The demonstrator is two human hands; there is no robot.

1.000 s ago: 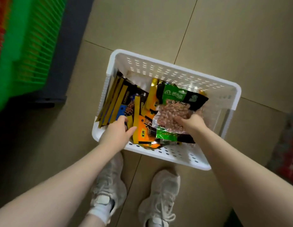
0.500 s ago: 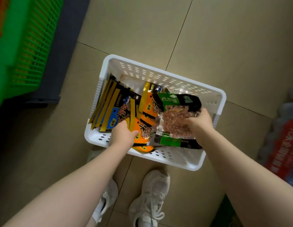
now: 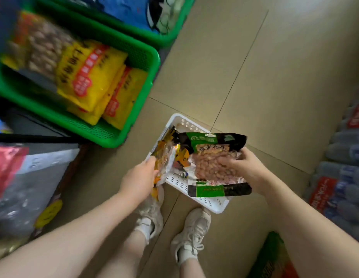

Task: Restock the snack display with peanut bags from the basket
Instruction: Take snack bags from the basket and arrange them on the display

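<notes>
Lifted clear of the white basket point(image 3: 209, 203) since a second ago: both bags, with the view swung up so the green display bins now fill the upper left of the frame. Right hand point(image 3: 246, 167) closed on the peanut bag point(image 3: 214, 163), fingers point(image 3: 227, 161) spread over its clear window, green-and-black ends sticking out above and below. Left hand point(image 3: 139, 178) gripping an orange and yellow packet point(image 3: 164, 159) by its edge, held just over the basket's left rim. More orange packets point(image 3: 181, 155) left lying in the basket, at centre frame, on the tiled floor point(image 3: 255, 87) just ahead of the shoes point(image 3: 191, 233).

Judged early in the job: picked up, not yet placed. Nearest green bin point(image 3: 138, 55) at upper left holding yellow bags point(image 3: 90, 75) and a blurred pack of nuts point(image 3: 44, 43), with some room showing at its lower left. Remaining, by the look of it: carrying both bags across to a bin, setting them down, then back for whatever stays in the basket. Which bin suits the peanuts cannot be told from here.
</notes>
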